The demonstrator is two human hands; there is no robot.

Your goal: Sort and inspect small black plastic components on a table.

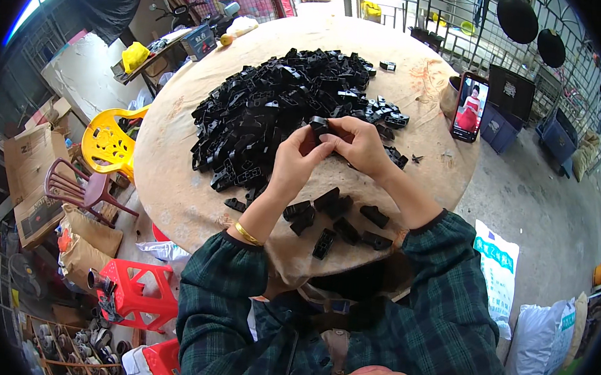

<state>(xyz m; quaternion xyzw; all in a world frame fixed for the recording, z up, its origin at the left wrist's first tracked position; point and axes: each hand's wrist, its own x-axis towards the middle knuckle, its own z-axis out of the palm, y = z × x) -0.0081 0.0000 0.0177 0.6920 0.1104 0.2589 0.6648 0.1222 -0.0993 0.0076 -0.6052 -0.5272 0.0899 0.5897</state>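
Note:
Both my hands meet over the middle of a round, cloth-covered table (167, 199). Between their fingertips is a small black plastic part (318, 124). My left hand (297, 161) pinches it from the left, and my right hand (360, 147) grips it from the other side with thumb and fingers. Just beyond my hands spreads a large heap of similar black plastic parts (265, 101). Several loose black parts (341, 208) lie nearer to me, between my forearms and the table's front edge. The fingers cover much of the held part, so its full shape is hidden.
A phone (469, 107) stands upright at the table's right edge. An open dark bag or container (357, 278) sits at the near edge by my lap. Left of the table are a yellow chair (112, 139) and a red stool (136, 291); white sacks (495, 271) stand at the right.

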